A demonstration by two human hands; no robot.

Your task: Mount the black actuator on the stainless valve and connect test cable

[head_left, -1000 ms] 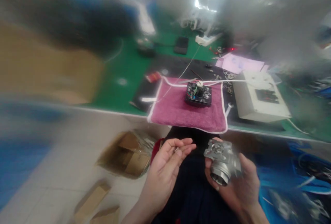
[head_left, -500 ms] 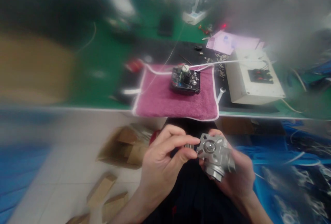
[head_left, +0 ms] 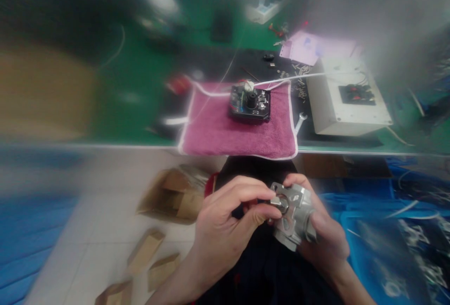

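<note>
My right hand (head_left: 328,237) is wrapped around a silver metal valve body (head_left: 298,207), holding it above my lap with its flange face turned to the left. My left hand (head_left: 221,227) pinches a small shiny metal fitting (head_left: 276,201) between thumb and fingers. That fitting is up against the round stem at the middle of the flange; whether it is seated on the stem I cannot tell. Ahead, a black housing with an exposed circuit board (head_left: 251,102) rests on a purple towel (head_left: 211,133) at the bench edge.
Right of the towel lie a wrench (head_left: 301,122) and a white box (head_left: 333,108) with a cable running to the housing. Small loose screws (head_left: 301,80) and pink papers (head_left: 302,47) are behind. Cardboard boxes (head_left: 172,197) stand on the floor; a blue bin (head_left: 355,244) holds metal parts.
My left hand has moved right, bringing the small fitting from beside the valve body to its central stem. The valve body has tilted so its flange faces further left.
</note>
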